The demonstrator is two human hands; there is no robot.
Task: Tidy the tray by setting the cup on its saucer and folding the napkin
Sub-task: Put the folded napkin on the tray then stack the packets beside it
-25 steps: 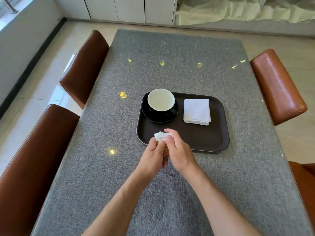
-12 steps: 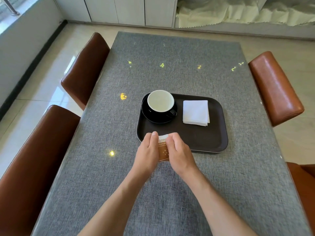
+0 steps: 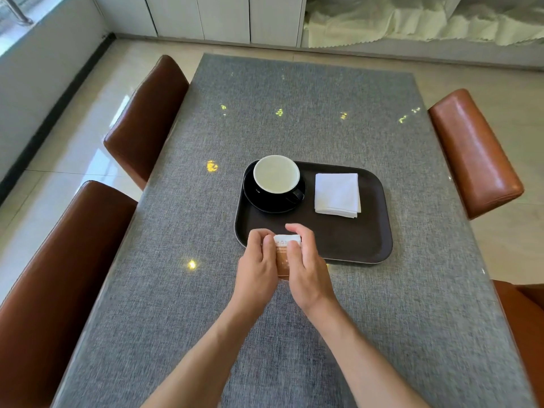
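I pinched a small packet [image 3: 287, 241] between my left hand [image 3: 259, 267] and right hand [image 3: 306, 269] at the tray's [image 3: 347, 242] near edge; the cup [image 3: 276, 175] sat on its saucer [image 3: 259, 198], the folded napkin [image 3: 337, 194] beside it

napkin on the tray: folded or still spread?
Folded. The white napkin lies as a compact square with stacked layer edges along its near side, on the tray right of the cup.
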